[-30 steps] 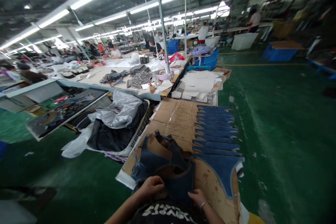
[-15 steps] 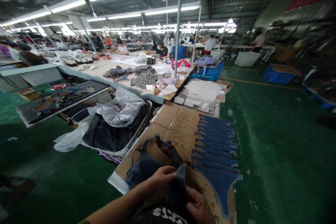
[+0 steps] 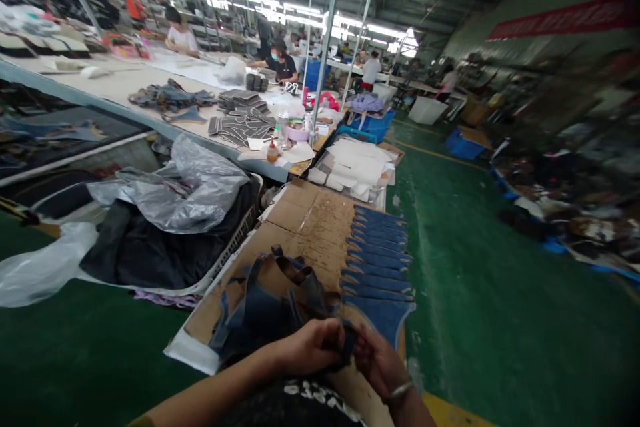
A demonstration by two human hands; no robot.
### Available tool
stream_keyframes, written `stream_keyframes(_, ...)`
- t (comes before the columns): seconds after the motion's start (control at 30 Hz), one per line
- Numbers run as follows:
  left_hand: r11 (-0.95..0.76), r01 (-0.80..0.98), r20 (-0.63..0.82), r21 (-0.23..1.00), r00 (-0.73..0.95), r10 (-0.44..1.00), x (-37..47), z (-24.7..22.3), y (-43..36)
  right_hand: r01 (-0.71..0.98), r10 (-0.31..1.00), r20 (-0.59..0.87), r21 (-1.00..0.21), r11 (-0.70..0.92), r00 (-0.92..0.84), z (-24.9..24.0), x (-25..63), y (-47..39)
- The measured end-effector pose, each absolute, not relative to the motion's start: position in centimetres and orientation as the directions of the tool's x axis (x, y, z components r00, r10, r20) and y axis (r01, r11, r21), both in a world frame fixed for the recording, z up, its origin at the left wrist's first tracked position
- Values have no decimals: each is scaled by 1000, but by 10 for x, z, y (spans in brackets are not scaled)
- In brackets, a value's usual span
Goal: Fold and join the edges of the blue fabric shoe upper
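Note:
My left hand (image 3: 311, 345) and my right hand (image 3: 380, 363) both grip one dark blue denim piece (image 3: 347, 340) low in the view, above my lap. Just ahead lies a loose heap of curved denim pieces (image 3: 273, 300) on a flattened cardboard sheet (image 3: 310, 220). Along the cardboard's right side, several flat blue denim pieces (image 3: 377, 253) lie overlapped in a row running away from me.
A basket with dark cloth and grey plastic (image 3: 175, 213) stands to the left. Beyond are a stack of white sheets (image 3: 357, 163), a long worktable (image 3: 150, 87) with cut pieces, and people at work far off. Green floor (image 3: 480, 293) spreads to the right.
My hands have lifted the denim piece and drawn closer together around it. The view has swung right and down.

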State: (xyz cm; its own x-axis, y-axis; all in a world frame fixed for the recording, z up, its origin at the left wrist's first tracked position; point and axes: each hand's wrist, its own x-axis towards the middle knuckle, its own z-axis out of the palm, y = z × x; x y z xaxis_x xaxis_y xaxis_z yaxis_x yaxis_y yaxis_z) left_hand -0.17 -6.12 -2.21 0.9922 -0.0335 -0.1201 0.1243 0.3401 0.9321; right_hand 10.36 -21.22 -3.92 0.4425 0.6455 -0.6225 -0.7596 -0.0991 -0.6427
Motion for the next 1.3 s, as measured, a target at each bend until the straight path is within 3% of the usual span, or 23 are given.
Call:
stream_keyframes(0.23,612,218,-362,760,924,121,-10,-38,-41,-665,576,-527,-745,40,625,-23,85,-174)
stream_keyframes(0.37,591,297,-390,750,920,32,-13,-40,-32,-628,515,-535,-778,8,669,-20,78,-165)
stream_keyframes(0.57,553,246,-387,796,910,152,-12,-39,-32,-595,491,-526,-804,-18,695,-23,65,-158)
stream_keyframes(0.77,583,224,-394,781,901,182,-9,-38,-39,-608,432,-546,-794,6,718,-21,59,-160)
stream_keyframes(0.83,591,223,-405,776,894,194,-8,-36,-42,-611,451,-541,-792,12,710,-23,60,-164)
stream_keyframes(1.0,524,204,-391,827,878,275,-7,-30,-58,-494,661,-397,-868,-45,637,-22,67,-178)
stream_keyframes(1.13,434,151,-316,888,886,339,-4,-23,-80,-399,686,-376,-907,-134,623,-13,79,-194)
stream_keyframes(1.3,362,93,-264,928,848,459,3,-13,-110,-446,720,-391,-886,-127,573,-12,94,-218)
